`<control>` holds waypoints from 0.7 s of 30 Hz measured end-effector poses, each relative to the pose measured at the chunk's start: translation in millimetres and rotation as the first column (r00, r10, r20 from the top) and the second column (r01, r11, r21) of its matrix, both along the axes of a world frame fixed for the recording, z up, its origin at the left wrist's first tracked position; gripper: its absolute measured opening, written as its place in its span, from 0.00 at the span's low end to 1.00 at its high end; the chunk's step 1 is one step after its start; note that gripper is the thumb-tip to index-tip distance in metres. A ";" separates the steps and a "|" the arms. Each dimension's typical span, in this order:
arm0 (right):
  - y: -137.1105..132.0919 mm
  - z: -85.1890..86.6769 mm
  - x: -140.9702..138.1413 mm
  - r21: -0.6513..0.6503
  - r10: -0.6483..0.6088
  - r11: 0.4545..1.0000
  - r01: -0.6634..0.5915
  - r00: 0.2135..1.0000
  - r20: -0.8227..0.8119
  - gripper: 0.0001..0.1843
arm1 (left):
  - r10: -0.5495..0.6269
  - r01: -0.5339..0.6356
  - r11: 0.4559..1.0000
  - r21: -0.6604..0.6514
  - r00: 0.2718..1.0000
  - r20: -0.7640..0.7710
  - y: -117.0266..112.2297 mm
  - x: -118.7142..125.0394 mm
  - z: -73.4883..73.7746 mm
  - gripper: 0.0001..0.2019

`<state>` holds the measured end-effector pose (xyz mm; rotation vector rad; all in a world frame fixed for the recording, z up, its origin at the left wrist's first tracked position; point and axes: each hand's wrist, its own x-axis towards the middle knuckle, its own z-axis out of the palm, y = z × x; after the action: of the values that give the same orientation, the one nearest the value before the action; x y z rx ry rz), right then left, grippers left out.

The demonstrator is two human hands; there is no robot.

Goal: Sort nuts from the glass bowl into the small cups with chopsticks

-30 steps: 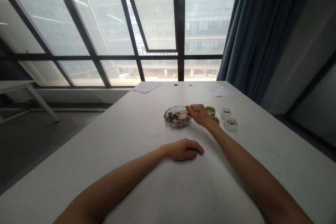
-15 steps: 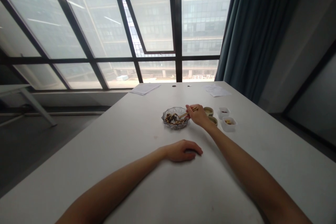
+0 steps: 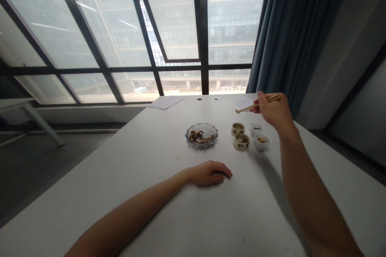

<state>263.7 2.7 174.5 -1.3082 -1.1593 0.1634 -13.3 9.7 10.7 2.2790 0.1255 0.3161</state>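
Observation:
My right hand (image 3: 273, 110) is raised over the table's far right part, fingers closed around a pair of wooden chopsticks (image 3: 251, 107). Their tips point left and sit close together; whether a small piece is pinched there I cannot tell. Below the tips stand two small ceramic cups with dark characters, a rear cup (image 3: 237, 129) and a front cup (image 3: 241, 143). To the left, a clear glass bowl (image 3: 201, 145) contains mixed dark and tan dried bits. My left hand (image 3: 208, 172) rests on the tabletop in front of the bowl, empty, its fingers loosely bent and thumb apart.
Right of the cups are two clear plastic tubs, one (image 3: 256, 129) with dark bits and another (image 3: 262, 143) with yellowish pieces. Paper sheets (image 3: 165, 102) lie at the white table's (image 3: 144, 144) far left, more papers (image 3: 241, 102) at far right. Windows and a curtain (image 3: 283, 40) stand behind.
My right hand has lifted the chopsticks out of the glass bowl and carried them up and to the right, uncovering the two ceramic cups. My left hand stays where it was.

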 end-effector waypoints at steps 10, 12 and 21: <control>-19.2 -3.9 80.7 -0.256 -0.127 0.960 0.112 0.991 -0.042 0.17 | 0.031 -0.031 0.999 -0.009 0.999 -0.013 0.3 -1.1 0.1 0.15; -13.3 -10.1 86.2 -0.222 -0.056 0.974 0.047 0.998 -0.037 0.16 | 0.034 -0.034 0.999 -0.013 0.999 -0.014 -0.3 -1.2 0.6 0.15; -21.8 -1.4 71.4 -0.270 -0.086 0.958 0.101 0.994 0.067 0.15 | 0.030 -0.030 0.999 -0.021 0.999 -0.017 -1.3 -0.8 1.5 0.15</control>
<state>335.0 -19.2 173.1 -1.6169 -1.1465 0.2258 -14.1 8.4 12.1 2.2611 0.1714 0.3096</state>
